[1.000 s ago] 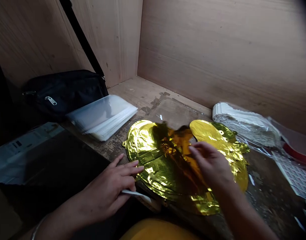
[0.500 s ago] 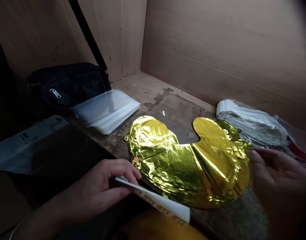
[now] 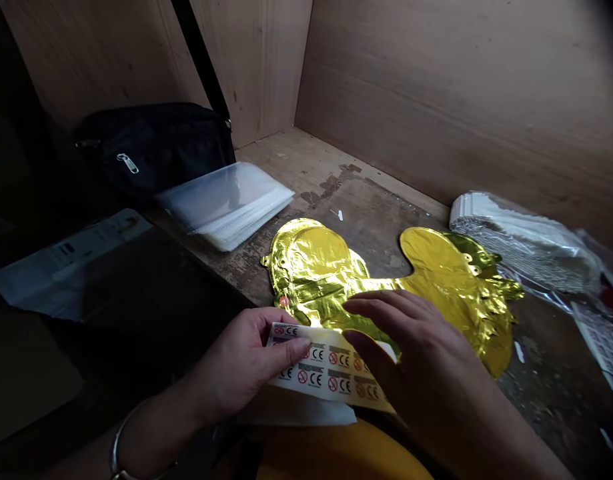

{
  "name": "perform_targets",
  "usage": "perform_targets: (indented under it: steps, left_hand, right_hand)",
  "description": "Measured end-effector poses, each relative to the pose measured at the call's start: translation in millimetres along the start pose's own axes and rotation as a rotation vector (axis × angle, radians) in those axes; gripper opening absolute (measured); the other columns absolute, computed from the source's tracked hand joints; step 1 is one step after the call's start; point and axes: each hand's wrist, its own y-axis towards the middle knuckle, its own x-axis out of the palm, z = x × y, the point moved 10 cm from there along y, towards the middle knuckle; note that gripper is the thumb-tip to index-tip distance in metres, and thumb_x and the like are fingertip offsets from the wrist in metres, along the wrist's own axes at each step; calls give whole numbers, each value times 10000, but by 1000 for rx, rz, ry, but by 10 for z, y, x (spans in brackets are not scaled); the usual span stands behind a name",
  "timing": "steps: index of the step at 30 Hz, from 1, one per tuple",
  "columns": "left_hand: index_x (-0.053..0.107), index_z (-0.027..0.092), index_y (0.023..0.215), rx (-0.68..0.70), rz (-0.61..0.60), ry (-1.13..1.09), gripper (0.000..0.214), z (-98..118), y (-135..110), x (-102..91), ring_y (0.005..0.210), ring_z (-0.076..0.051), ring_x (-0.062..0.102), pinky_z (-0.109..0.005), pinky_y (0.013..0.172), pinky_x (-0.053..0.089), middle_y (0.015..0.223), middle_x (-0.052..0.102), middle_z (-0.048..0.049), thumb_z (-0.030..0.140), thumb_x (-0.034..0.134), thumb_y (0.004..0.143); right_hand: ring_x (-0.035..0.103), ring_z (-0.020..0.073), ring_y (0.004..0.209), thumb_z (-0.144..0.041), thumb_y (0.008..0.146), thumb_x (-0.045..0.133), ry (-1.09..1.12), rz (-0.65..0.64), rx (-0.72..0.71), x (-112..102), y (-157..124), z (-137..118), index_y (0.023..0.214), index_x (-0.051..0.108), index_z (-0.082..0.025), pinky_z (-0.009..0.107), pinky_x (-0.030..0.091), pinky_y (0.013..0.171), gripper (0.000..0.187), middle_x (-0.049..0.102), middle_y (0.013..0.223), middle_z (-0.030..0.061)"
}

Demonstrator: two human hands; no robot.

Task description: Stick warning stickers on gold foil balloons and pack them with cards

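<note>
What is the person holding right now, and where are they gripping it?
The left hand pinches a sticker sheet at its left end, thumb on top. The right hand reaches over the sheet; whether it grips anything cannot be told.

Left hand [image 3: 246, 367] pinches sticker sheet [image 3: 331, 372] (gold foil balloon [image 3: 386, 287] behind).

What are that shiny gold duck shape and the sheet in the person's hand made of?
The gold shape looks like thin metallic foil film: mirror-bright, finely crinkled. The sticker sheet, pinched in the left hand, seems to be glossy paper on a backing, printed in rows of CE labels and bending softly. The right hand hovers over it.
</note>
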Motion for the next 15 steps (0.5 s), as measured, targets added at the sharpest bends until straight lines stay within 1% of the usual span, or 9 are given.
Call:
perform_targets:
  steps: [2, 5, 8, 11, 13, 15]
  left_hand:
    - [648, 141, 827, 6, -19, 27, 280, -3, 10, 69, 639, -120, 578, -215, 586, 443, 706, 632, 9, 399, 739, 769]
    - [649, 133, 820, 37, -25, 76, 262, 21, 27, 137, 619, -111, 532, -217, 579, 411, 683, 590, 18, 386, 710, 788]
    - [638, 135, 815, 53, -9, 88, 261, 47, 28, 135, 623, -117, 507, -224, 577, 400, 685, 566, 20, 387, 696, 780]
    - [630, 139, 800, 42, 16, 116, 213, 68, 25, 109, 615, -119, 480, -219, 558, 379, 668, 540, 26, 345, 675, 767]
    - [611, 142, 753, 56, 20, 150, 173, 105, 27, 114, 601, -110, 439, -208, 541, 349, 639, 500, 34, 311, 642, 776]
    - [592, 142, 718, 81, 5, 169, 182, 138, 31, 139, 602, -105, 400, -204, 538, 328, 629, 465, 38, 307, 616, 793]
  right_hand:
    - [644, 218, 873, -232, 874, 599, 82, 29, -17, 2, 39, -109, 1003, 659, -209, 357, 494, 777, 144, 704, 979, 63]
    - [646, 179, 738, -215, 856, 619, 217, -62, 43, 234, 84, -155, 941, 677, -214, 292, 493, 668, 102, 704, 843, 32]
    - [632, 145, 665, -211, 856, 614, 336, -109, 130, 410, 98, -77, 850, 686, -220, 251, 471, 613, 73, 684, 756, 1]
    - [637, 160, 715, -210, 833, 642, 365, -94, 144, 425, 119, -37, 854, 700, -214, 259, 470, 636, 62, 688, 778, 9]
    - [632, 177, 767, -218, 830, 650, 354, -77, 107, 394, 139, -69, 886, 706, -212, 275, 467, 659, 80, 690, 817, 22]
    - [604, 174, 755, -214, 845, 633, 335, -49, 60, 352, 155, -122, 851, 702, -203, 278, 453, 650, 70, 673, 801, 26]
